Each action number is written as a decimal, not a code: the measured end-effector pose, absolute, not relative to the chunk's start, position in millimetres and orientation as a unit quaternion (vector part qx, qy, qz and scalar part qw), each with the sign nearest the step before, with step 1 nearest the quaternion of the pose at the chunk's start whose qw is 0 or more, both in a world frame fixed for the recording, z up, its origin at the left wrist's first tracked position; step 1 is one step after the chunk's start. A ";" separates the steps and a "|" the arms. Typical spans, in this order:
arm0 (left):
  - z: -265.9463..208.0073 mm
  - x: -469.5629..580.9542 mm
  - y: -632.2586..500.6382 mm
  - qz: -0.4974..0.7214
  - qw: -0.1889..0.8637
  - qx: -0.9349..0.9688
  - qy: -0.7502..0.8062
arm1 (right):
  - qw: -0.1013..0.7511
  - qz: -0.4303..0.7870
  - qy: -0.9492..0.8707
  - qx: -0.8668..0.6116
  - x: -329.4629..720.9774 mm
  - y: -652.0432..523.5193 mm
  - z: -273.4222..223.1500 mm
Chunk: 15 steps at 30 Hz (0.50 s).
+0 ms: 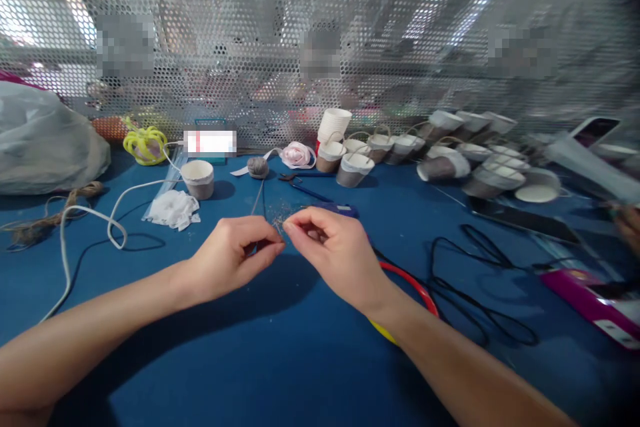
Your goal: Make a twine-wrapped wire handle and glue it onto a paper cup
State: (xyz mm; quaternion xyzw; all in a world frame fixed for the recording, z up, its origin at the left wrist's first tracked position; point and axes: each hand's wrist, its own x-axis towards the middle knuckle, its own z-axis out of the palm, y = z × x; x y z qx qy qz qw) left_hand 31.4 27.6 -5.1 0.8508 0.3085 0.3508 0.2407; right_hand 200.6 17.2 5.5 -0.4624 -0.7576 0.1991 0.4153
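My left hand (237, 253) and my right hand (333, 247) meet above the blue table, fingertips almost touching. Both are closed in a pinch. From a small ball of grey yarn (258, 167), a strand (259, 198) runs down to the fingers of my left hand, which appear to grip it. Whatever lies between my right fingertips is too small to make out. Just beyond my hands are pliers (300, 181) with dark blue handles and a scatter of tiny bits (283, 213). A roll of pale pink ribbon (298, 155) sits behind the yarn ball.
Several small grey-and-white cups with twine handles (355, 170) stand at the back right, beside stacked white cups (335, 123). Left are another cup (198, 179), white pieces (174, 209) and a white cable (64, 240). Black cord (475, 307), a phone (523, 219) and a magenta device (575, 290) lie right.
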 end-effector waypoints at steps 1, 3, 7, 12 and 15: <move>-3.7 31.0 26.3 0.348 0.199 0.867 0.295 | 0.405 0.163 -0.776 -0.455 201.1 17.2 4.6; 2.5 28.4 25.3 0.328 0.137 0.894 0.274 | 0.376 0.112 -0.814 -0.428 202.6 17.2 3.9; 18.2 20.5 30.8 0.288 0.094 0.913 0.275 | 0.313 0.126 -0.869 -0.363 204.9 16.3 6.7; 19.0 15.3 43.9 0.252 0.264 0.874 0.320 | 0.301 0.310 -0.820 -0.375 205.1 13.5 14.1; 11.9 16.8 46.0 0.251 0.345 0.842 0.330 | 0.336 0.360 -0.764 -0.418 204.7 14.5 15.9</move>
